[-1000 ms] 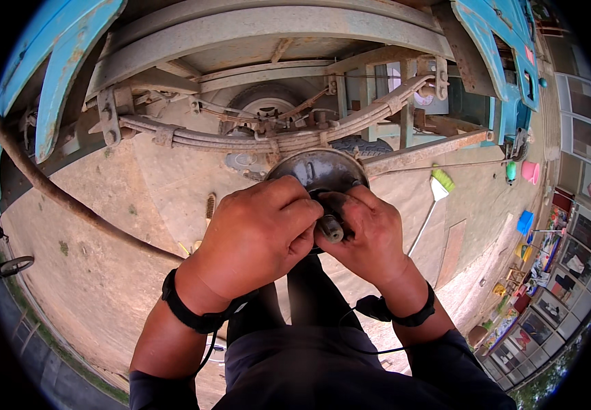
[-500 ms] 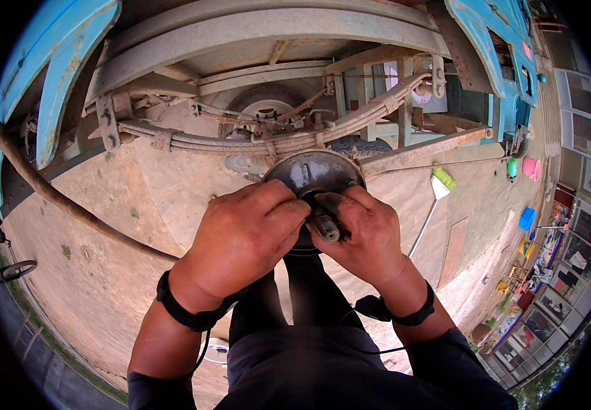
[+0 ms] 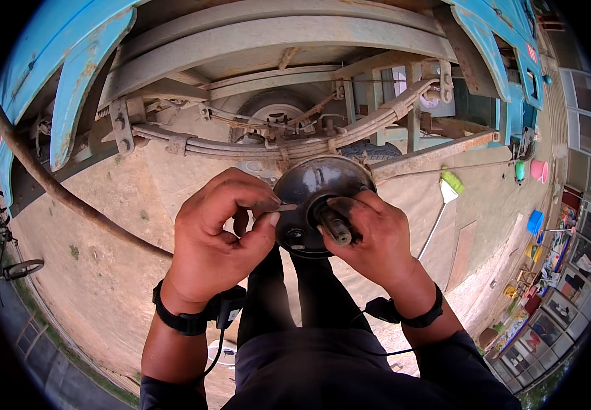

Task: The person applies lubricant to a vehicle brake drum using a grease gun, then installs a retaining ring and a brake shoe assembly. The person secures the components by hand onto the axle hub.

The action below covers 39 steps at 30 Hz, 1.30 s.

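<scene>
A dark round metal hub plate (image 3: 316, 176) sits below the rusty leaf spring (image 3: 254, 147), with a short greasy shaft (image 3: 340, 231) sticking out of it toward me. My left hand (image 3: 223, 232) is at the plate's left, thumb and forefinger pinched on a small thin piece (image 3: 286, 207), perhaps metal; its material is hard to tell. My right hand (image 3: 370, 236) wraps its fingers round the shaft on the plate's right side, with blackened fingertips. Below the shaft's left side, a round opening (image 3: 295, 238) shows in the plate.
Blue rusted body panels (image 3: 66, 116) frame the undercarriage, with a wheel (image 3: 261, 102) farther under. A long bar (image 3: 76, 201) slants down at left; bicycles (image 3: 22, 268) stand beyond. A broom (image 3: 451, 181), tubs (image 3: 539, 171) and shopfronts are at right.
My left hand has drawn back leftward from the shaft, now pinching a small piece, uncovering more of the plate. My right hand stays on the shaft.
</scene>
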### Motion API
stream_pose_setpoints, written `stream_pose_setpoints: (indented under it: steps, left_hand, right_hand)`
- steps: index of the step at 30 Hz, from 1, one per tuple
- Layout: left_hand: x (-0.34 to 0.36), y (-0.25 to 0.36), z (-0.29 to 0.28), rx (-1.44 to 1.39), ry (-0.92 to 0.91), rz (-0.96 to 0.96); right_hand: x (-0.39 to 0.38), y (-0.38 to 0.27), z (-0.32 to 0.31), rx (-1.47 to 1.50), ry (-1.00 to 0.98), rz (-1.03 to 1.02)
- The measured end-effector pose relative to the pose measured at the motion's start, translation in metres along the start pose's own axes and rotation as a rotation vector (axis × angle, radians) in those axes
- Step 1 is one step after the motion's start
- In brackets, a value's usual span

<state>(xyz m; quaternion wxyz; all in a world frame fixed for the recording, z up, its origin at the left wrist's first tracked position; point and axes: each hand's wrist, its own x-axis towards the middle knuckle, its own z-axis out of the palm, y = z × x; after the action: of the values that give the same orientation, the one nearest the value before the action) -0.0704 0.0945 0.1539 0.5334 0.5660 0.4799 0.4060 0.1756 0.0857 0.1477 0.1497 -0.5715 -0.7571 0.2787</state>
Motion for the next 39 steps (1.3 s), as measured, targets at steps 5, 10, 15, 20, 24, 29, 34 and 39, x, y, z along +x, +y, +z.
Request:
stream_pose_setpoints:
  steps: [5, 10, 15, 20, 24, 29, 34, 39]
  left_hand:
    - [-0.0013, 0.0002, -0.0009, -0.025, -0.015, -0.013]
    - [-0.0021, 0.0008, -0.0019, -0.036, -0.012, -0.031]
    - [-0.0043, -0.001, -0.0023, -0.049, -0.005, -0.047]
    - [-0.0057, -0.0028, -0.0033, -0.069, 0.003, -0.048]
    - [-0.0078, 0.0004, -0.004, -0.064, 0.012, -0.06]
    - [-0.0091, -0.0021, -0.0038, -0.078, 0.016, -0.044]
    - [-0.0099, -0.0009, -0.0047, -0.064, 0.01, -0.023]
    - [-0.0048, -0.0013, -0.0033, 0.016, -0.066, 0.034]
  right_hand:
    - [0.0003, -0.0011, -0.0003, -0.006, 0.011, 0.008]
    - [-0.0003, 0.0015, 0.0009, -0.019, 0.042, -0.09]
    - [0.0004, -0.0004, -0.0002, -0.029, 0.034, -0.083]
    - [0.0008, -0.0023, -0.0018, -0.027, 0.03, -0.067]
    - [-0.0001, -0.0028, -0.0002, -0.035, 0.029, -0.043]
    - [-0.0022, 0.0004, 0.0038, -0.042, 0.047, -0.038]
    - [-0.0023, 0.0042, 0.0057, 0.0, 0.111, -0.128]
    - [-0.0029, 0.004, 0.0051, 0.005, 0.09, -0.089]
